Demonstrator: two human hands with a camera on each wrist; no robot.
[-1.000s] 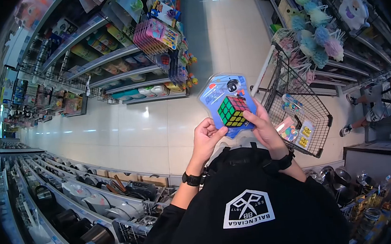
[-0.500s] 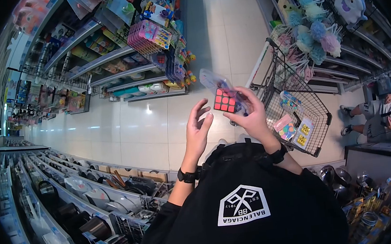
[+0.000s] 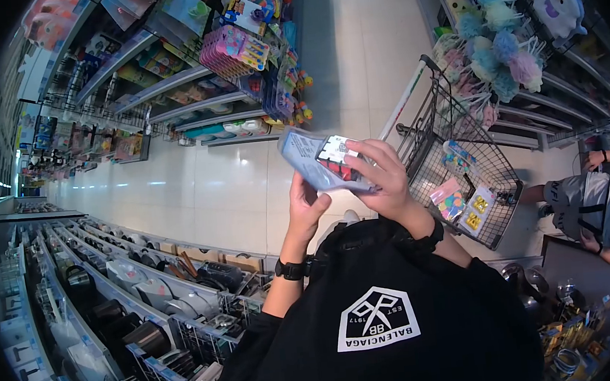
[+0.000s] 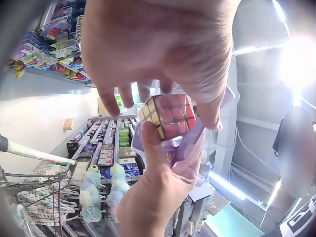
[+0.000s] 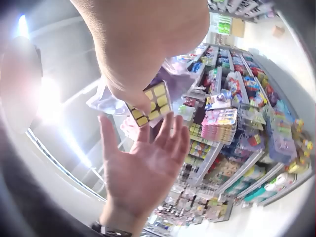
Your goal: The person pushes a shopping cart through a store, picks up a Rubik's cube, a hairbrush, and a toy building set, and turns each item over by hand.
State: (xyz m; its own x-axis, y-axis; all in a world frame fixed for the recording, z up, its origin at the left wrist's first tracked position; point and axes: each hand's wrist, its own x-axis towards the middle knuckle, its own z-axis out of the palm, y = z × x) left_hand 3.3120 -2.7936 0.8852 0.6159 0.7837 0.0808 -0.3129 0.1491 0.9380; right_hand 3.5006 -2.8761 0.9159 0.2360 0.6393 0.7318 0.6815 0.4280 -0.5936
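Over the floor left of the cart, the packaged cube is pinched by the right hand, thumb opposing fingers, while the left hand is held at its lower-left edge, fingers loosely extended, contact unclear.

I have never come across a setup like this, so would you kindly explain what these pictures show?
There is no machine here: a person works bare-handed among shop shelves. The head picture comes from a camera worn on the head, looking forward and down. The others come from cameras on each wrist, so the wearer's own hand looms large at the top.

The right hand holds a puzzle cube in clear packaging. The left hand is open close by; whether it touches the pack is hard to tell.

Beside them, a wire cart holds a card with yellow pieces, a pink pack with coloured dots and a bluish item.
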